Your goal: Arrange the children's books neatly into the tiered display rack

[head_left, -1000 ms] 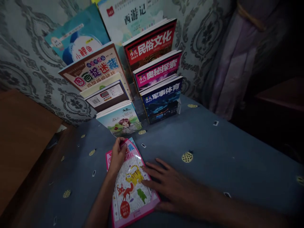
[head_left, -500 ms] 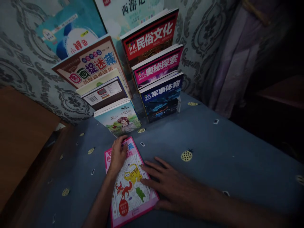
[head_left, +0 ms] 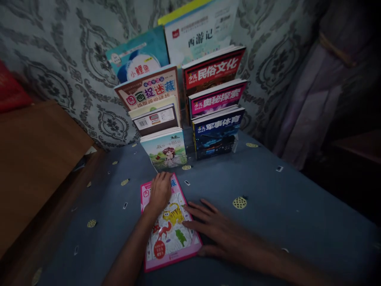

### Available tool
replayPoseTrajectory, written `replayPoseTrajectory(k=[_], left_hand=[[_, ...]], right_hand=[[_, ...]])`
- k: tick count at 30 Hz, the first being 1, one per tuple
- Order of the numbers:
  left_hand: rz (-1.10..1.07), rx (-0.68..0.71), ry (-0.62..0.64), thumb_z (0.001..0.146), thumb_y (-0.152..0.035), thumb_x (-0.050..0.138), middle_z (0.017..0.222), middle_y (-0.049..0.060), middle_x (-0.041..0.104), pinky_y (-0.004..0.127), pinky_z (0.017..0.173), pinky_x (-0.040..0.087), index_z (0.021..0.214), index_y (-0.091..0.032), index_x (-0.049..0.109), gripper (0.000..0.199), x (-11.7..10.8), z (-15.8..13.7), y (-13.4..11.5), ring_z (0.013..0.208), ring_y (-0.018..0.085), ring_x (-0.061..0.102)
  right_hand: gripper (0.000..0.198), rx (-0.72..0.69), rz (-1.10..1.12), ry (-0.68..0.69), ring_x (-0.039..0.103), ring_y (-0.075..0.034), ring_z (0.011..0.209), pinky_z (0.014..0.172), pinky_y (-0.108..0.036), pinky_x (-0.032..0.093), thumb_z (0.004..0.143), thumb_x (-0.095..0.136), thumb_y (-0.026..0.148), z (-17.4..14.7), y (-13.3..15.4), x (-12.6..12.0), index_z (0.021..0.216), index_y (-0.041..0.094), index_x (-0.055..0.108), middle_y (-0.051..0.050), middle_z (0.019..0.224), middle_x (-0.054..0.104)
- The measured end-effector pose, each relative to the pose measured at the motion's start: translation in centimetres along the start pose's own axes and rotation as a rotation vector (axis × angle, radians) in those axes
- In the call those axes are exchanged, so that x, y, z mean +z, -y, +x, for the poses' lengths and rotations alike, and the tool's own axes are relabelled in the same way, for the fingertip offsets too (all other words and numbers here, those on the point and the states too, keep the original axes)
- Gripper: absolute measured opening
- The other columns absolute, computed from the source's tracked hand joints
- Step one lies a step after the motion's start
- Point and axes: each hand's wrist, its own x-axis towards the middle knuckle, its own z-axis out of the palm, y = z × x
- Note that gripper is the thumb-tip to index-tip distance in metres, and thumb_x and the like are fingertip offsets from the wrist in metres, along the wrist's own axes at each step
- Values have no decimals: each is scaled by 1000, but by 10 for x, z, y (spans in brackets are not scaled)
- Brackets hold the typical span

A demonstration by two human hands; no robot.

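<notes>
A children's picture book with a pink border lies flat on the blue cloth, its cover showing a yellow tiger and a red fox. My left hand rests on the upper part of the cover, fingers laid close together toward the top edge and hiding part of the title. Beside the book's right edge, my right hand is spread open, its fingertips touching or just over that edge. Neither hand has its fingers wrapped round the book. Just beyond the left hand stands a light-blue book with a girl on its cover.
Behind are two stepped columns of upright books, including a dark-blue book, a magenta book, a red book and a white book. Patterned wallpaper backs them. A wooden panel stands left; a pale curtain hangs right.
The view has tilted up and shifted left, so everything sits further right and more of the white book shows. Both hands remain at the pink-bordered book.
</notes>
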Motion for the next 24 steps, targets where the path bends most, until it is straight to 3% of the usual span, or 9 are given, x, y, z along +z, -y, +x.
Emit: replayPoseTrajectory(k=[8,15,20,24], left_hand=[[7,7,119,100,-24,39,126,9,62,40,97,45,129,-22,58,35,-9,-3,4,113,24,56],[16,-22,177,101,-33,38,139,12,55,48,105,41,139,-24,52,41,-11,-7,4,127,28,50],[-25,-36,190,100,-36,41,143,14,52,54,108,37,141,-25,51,44,-17,-9,0,132,32,47],[-49,-69,193,99,-38,41,143,14,52,55,109,36,141,-25,51,46,-20,-9,-3,132,33,47]], right_hand=[[66,39,-50,46,26,-32,149,120,-64,11,86,61,60,3,-7,7,144,32,49,-11,160,32],[72,91,-73,120,25,-35,148,118,-66,12,82,61,67,8,1,-2,144,31,50,-12,160,32],[69,57,-105,54,32,-34,146,119,-62,18,83,63,63,5,-1,-1,143,32,51,-12,157,38],[53,-26,-208,31,45,-32,139,115,-56,33,88,61,56,10,-25,3,138,40,55,-8,152,46]])
